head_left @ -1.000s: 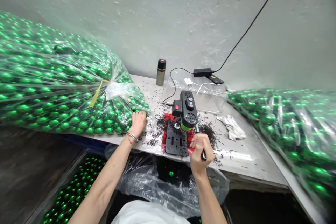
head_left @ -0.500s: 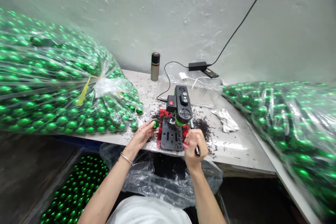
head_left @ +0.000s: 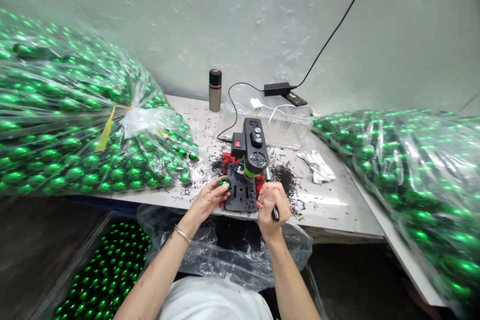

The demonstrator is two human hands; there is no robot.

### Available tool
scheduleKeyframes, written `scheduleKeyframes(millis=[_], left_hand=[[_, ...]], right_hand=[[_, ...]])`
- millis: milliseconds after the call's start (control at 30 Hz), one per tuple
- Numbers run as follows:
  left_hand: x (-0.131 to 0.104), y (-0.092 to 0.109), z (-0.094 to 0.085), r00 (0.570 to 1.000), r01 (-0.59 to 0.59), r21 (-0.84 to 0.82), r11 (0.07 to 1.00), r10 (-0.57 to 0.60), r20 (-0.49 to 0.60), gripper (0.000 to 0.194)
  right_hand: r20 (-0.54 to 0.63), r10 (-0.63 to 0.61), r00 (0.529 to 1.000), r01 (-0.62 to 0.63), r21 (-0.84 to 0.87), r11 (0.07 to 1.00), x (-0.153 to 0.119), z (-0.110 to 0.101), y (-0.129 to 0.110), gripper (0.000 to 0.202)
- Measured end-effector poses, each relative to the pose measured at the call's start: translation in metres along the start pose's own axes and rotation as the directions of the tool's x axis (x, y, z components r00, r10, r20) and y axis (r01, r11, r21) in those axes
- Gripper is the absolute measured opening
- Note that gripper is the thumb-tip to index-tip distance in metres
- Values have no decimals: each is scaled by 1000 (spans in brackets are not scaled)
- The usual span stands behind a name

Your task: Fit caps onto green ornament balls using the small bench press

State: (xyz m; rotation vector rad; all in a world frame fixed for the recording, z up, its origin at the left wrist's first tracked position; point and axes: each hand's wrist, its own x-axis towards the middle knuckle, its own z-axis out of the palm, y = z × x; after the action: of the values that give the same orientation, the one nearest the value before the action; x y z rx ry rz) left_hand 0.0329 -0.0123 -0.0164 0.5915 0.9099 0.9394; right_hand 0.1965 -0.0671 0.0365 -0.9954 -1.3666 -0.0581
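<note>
Near the front edge of the surface (head_left: 337, 212), the left hand (head_left: 208, 199) pinches a ball (head_left: 224, 183) in its grip, by the plate's (head_left: 240, 204) left edge; the right hand (head_left: 268, 211) clasps the lever (head_left: 275, 214).

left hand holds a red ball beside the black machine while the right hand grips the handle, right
Not red: the head view shows the left hand holding a green ball beside the black machine. The right hand does grip the handle.

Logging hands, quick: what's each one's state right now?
Left hand: holding a green ball.
Right hand: closed around a black handle.
</note>
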Motion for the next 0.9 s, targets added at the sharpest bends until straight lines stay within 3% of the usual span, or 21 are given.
scheduleKeyframes(millis=[100, 267, 367, 433, 500, 567, 667, 733, 767, 833, 900], left_hand=[[-5, -2, -2, 997, -81, 118, 990, 79, 25, 54], [-8, -5, -2, 994, -112, 161, 981, 110, 21, 65], [-12, -5, -1, 994, -108, 174, 979, 102, 44, 67], [-20, -4, 1, 994, -93, 170, 981, 81, 77, 67], [-30, -6, 5, 991, -55, 152, 987, 35, 125, 65], [-42, -12, 11, 982, 7, 115, 993, -29, 187, 64], [-59, -33, 22, 955, 124, 44, 991, -131, 267, 54], [-68, -52, 28, 937, 218, -14, 976, -205, 283, 48], [-72, -62, 31, 927, 266, -41, 963, -244, 285, 49], [-79, -74, 33, 896, 352, -48, 935, -321, 308, 48], [-82, -74, 31, 845, 381, 67, 922, -377, 379, 47]], right_hand=[[-4, 14, 1000, -14, -14, 1000, -2, 0, 1, 34], [1, 7, 1000, -7, -36, 999, -1, -2, 1, 34], [7, 3, 1000, -3, -34, 999, 4, -2, -2, 20], [-50, 41, 998, -42, -9, 999, 5, -3, -6, 10], [-135, 138, 981, -136, 26, 990, 0, -6, -12, 35], [-149, 269, 952, -267, 34, 963, -12, -11, -17, 46], [79, 308, 948, -298, -111, 948, -41, -24, -22, 48], [316, 182, 931, -120, -207, 971, -63, -34, -21, 40], [367, 152, 918, -69, -228, 971, -74, -40, -20, 37], [355, 138, 924, -48, -252, 966, -95, -53, -17, 32], [302, 204, 931, -106, -312, 944, -116, -70, -13, 28]])
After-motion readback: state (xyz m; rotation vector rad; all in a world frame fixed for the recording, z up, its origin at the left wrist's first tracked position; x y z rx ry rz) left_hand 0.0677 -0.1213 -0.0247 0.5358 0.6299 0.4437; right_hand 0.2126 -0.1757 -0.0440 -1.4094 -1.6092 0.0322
